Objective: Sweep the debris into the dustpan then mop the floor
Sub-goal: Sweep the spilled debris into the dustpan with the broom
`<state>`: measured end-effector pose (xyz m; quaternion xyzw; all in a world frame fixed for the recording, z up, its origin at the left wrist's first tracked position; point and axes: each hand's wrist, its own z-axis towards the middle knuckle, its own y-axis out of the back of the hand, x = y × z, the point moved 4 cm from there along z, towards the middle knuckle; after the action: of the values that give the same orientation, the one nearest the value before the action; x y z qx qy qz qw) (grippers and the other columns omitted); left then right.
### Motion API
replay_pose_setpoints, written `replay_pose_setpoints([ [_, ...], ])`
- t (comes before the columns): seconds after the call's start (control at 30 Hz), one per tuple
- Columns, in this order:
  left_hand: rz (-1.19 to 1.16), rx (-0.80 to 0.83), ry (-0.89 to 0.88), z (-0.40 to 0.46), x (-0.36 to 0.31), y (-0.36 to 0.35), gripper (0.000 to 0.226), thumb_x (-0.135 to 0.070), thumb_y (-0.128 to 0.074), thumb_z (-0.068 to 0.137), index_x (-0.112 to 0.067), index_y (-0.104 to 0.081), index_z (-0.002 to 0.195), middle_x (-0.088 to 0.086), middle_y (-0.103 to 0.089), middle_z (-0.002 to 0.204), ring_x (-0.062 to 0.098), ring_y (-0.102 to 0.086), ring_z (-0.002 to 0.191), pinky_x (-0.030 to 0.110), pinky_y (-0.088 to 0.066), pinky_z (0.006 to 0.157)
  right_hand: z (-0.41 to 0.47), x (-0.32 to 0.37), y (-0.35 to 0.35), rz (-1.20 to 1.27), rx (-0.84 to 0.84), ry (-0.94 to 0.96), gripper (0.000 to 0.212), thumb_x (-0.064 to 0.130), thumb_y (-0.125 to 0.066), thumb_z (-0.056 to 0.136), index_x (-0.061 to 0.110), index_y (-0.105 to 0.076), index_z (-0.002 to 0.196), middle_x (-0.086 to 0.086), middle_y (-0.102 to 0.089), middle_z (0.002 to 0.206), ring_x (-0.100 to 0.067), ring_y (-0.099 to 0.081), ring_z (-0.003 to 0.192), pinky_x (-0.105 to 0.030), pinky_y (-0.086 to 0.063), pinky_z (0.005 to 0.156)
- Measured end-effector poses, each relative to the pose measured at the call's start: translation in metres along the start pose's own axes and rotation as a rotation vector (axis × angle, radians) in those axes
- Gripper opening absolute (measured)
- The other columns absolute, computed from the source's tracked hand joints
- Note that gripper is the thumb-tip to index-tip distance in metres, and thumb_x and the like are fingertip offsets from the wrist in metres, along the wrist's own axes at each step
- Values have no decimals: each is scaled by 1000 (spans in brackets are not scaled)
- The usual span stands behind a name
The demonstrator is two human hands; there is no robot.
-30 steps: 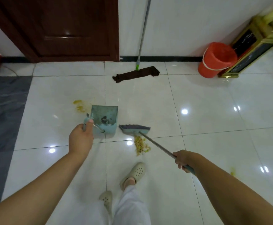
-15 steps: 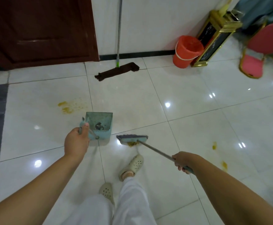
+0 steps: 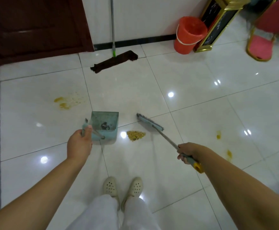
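Note:
My left hand grips the handle of a pale blue dustpan that rests on the white tiles, with a dark scrap inside it. My right hand holds the grey handle of a broom, near its yellow end. The broom head lies slanted on the floor to the right of the pan. A small yellow pile of debris sits between the pan and the broom head. A brown flat mop leans against the wall ahead.
Yellow stains mark the tiles at the left and at the right. An orange bucket, a gold-framed black stand and a pink chair stand at the back right. A dark door is at the back left. My feet in pale shoes stand below.
The view has swung right. The broom head has lifted off the debris and moved right, so the pile shows. My feet now stand side by side.

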<state>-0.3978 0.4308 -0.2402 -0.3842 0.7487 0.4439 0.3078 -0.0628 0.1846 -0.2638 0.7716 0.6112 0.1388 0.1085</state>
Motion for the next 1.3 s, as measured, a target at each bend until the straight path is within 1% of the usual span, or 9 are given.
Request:
replay_pose_setpoints([
  [0.23, 0, -45, 44, -20, -4, -37, 51, -57, -43, 91, -13, -52, 68, 8, -54, 58, 24, -48, 52, 36, -42, 56, 1, -10, -37, 39, 116, 0, 13, 6, -39, 99, -2, -41, 110, -18, -50, 88, -15, -42, 50, -14, -38, 34],
  [0.3, 3, -52, 52, -28, -7, -46, 51, -57, -44, 91, -12, -53, 68, 8, -53, 58, 24, -48, 53, 36, -42, 57, -3, -17, -36, 37, 144, -7, 15, 7, -39, 99, -3, -42, 111, -18, -53, 90, -15, -42, 49, -14, -38, 34],
  [0.4, 0, -56, 52, -34, -11, -53, 51, -55, -44, 92, -10, -53, 68, 8, -53, 59, 24, -48, 55, 37, -42, 60, -7, -27, -23, 52, 178, -24, 18, 8, -41, 98, -3, -44, 112, -17, -58, 83, -14, -42, 46, -16, -38, 34],
  [0.53, 48, -49, 58, -41, -16, -51, 54, -55, -43, 92, -6, -55, 72, 9, -54, 58, 23, -47, 49, 32, -41, 55, -10, -41, 3, 132, 180, -18, 14, 5, -42, 95, -2, -45, 107, -17, -59, 83, -12, -40, 35, -16, -39, 35],
  [0.63, 48, -32, 61, -43, -20, -47, 50, -53, -44, 93, -9, -54, 70, 9, -53, 57, 21, -44, 45, 28, -39, 50, -12, -48, 13, 235, 185, -9, 8, 2, -41, 94, 0, -45, 100, -18, -59, 83, -11, -40, 31, -15, -39, 33],
  [0.8, 54, -12, 75, -41, -17, -34, 49, -52, -44, 93, -9, -54, 72, 7, -53, 57, 20, -45, 45, 26, -39, 46, -14, -45, 6, 321, 174, -42, 6, 3, -39, 97, 0, -43, 93, -20, -58, 83, -11, -38, 27, -15, -39, 32],
  [0.97, 58, 76, 102, -33, -9, -12, 46, -49, -46, 93, -8, -56, 75, 5, -52, 55, 19, -42, 42, 25, -36, 44, -19, -31, -35, 377, 196, -99, 10, 7, -41, 99, 0, -42, 93, -20, -57, 86, -12, -38, 24, -14, -40, 31],
  [1.13, 75, 209, 124, -17, -1, 18, 49, -53, -41, 93, -10, -56, 73, 3, -50, 52, 17, -41, 41, 23, -35, 41, -36, -17, -80, 492, 228, -121, 7, 5, -42, 97, -1, -44, 95, -19, -58, 86, -11, -38, 25, -14, -38, 30],
  [1.3, 156, 356, 93, 7, 7, 56, 51, -55, -39, 93, -11, -55, 73, -1, -50, 49, 11, -40, 36, 20, -33, 36, -50, -4, -100, 605, 161, -82, 4, 2, -40, 96, -1, -43, 93, -19, -56, 86, -10, -36, 25, -13, -37, 29],
])
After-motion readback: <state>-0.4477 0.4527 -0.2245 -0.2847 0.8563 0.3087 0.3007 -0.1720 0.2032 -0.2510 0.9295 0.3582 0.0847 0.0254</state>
